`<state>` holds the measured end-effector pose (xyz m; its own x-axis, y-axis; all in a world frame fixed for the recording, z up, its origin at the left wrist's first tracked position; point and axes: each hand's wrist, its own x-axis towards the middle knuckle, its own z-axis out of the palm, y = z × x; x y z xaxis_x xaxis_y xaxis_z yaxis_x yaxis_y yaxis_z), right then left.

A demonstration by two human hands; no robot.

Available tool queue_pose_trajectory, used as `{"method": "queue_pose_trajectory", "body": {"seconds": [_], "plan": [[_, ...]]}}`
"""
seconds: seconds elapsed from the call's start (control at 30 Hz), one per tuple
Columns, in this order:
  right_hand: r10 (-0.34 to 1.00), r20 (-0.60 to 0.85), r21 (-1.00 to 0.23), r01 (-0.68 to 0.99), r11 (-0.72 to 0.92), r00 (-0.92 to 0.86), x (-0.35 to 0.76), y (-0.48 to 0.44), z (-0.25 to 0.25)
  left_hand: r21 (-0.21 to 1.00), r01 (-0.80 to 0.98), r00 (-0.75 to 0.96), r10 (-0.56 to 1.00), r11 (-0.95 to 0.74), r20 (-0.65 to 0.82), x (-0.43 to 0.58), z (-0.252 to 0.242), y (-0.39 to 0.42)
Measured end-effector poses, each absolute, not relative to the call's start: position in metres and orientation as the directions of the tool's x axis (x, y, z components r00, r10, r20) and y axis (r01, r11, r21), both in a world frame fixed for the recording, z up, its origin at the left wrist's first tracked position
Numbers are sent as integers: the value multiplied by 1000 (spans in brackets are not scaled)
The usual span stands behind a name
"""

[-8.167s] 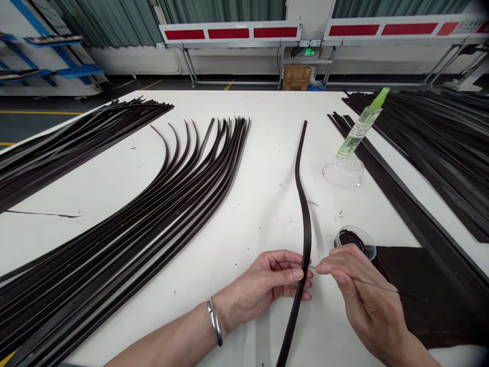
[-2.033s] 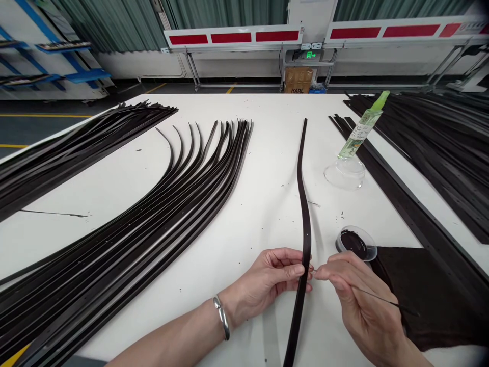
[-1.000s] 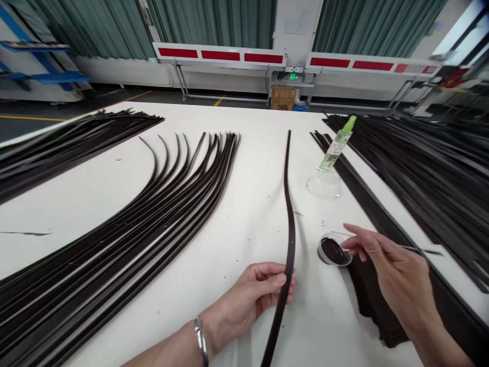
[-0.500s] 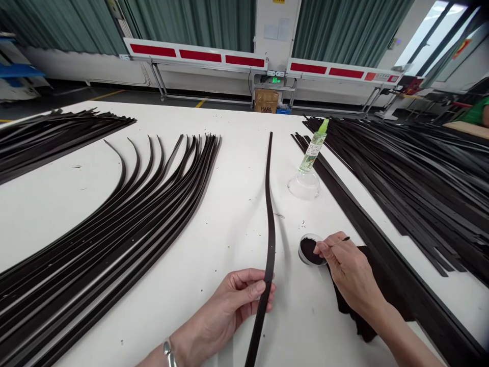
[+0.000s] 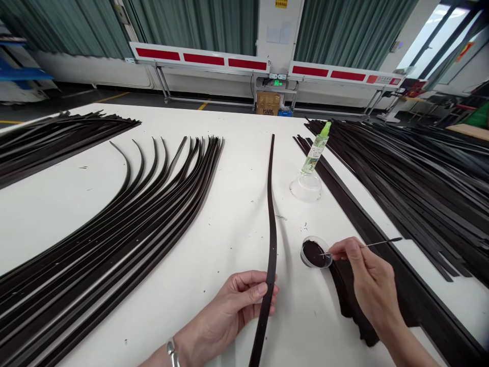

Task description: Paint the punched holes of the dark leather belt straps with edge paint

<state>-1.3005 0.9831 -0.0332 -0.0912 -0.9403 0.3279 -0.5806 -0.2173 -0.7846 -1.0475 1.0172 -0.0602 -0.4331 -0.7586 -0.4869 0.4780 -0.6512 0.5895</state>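
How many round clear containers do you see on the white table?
2. A clear dish holds a tilted green-capped bottle; nearer, a small cup of dark paste sits beside the right hand. The dark strap piles could hide others.

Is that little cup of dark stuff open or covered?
Open: the small clear cup has no lid, and the thin stick in the right hand reaches over the dark paste inside.

Bright, even light over the white work table (image 5: 237, 239)
The windows (image 5: 453, 38) at far right shine strongly, only a soft shadow lies beside the dark belt strap (image 5: 271, 255), and the picture edges look bent and a little blurred
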Motion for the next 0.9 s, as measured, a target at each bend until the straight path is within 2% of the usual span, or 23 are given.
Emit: {"method": "queue_pose_trajectory", "body": {"seconds": [0.1, 0.23, 0.33, 0.43, 0.5, 0.7, 0.9], "plan": [[-959, 234, -901, -407, -151, -162, -1291, 987, -30, 582, 488, -432, -759, -651, -487, -1048, -58, 1017], [-966, 240, -924, -330, -195, -100, -1272, 997, -32, 582, 521, -443, -781, -624, -440, -1050, -60, 1017], [-924, 381, -854, -369, -367, 37, -1258, 1008, -33, 578, 542, -459, -791, -610, -405, -1052, -62, 1017], [-798, 549, -723, -339, -602, 247, -1249, 1014, -35, 565, 555, -465, -791, -611, -399, -1052, -63, 1017], [-728, 601, -660, -308, -685, 330, -1245, 1014, -38, 552, 565, -453, -790, -613, -414, -1052, -64, 1018], [-642, 668, -582, -274, -766, 377, -1240, 1011, -43, 535, 578, -454, -788, -616, -417, -1053, -66, 1017], [-642, 649, -578, -286, -765, 408, -1240, 1011, -44, 540, 577, -457, -790, -613, -408, -1053, -67, 1017]]}}
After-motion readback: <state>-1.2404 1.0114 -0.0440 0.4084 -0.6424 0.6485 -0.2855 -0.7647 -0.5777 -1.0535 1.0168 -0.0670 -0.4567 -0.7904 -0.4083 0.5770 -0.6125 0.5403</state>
